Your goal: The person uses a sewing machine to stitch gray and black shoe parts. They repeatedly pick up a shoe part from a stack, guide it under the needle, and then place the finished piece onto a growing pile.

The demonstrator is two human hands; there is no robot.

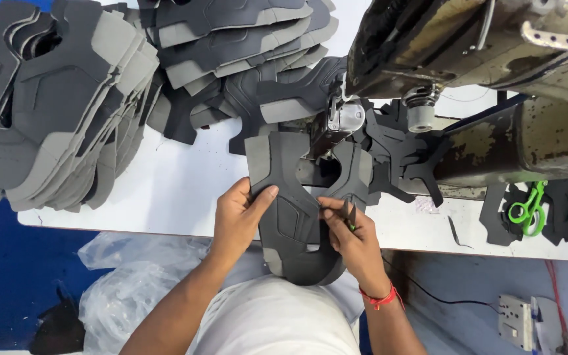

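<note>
White-clothed lap [277, 322] fills the lower centre of the frame, nearest the camera, with the lower end of the dark grey shoe-upper piece [290, 210] hanging over it past the table edge. Left hand [238, 220]: thumb lies on top of the piece at its left edge, remaining fingers curl beneath, closed in a pinch on the material. Right hand [353, 236]: fingers closed around small thread snips [350, 215], fingertips pressing the right side of the same piece; a red thread band [381, 299] circles the wrist. The piece lies flat at centre frame on the white table [172, 190], its upper end under the presser foot [336, 125] of the sewing machine [481, 46] at upper right. A stack of grey cut uppers [54, 98] occupies the upper left; further cut uppers [238, 33] fan across upper centre. Green-handled scissors [527, 210] rest on black cut pieces [567, 210] at right. Clear plastic bags [126, 276] lie at lower left.
</note>
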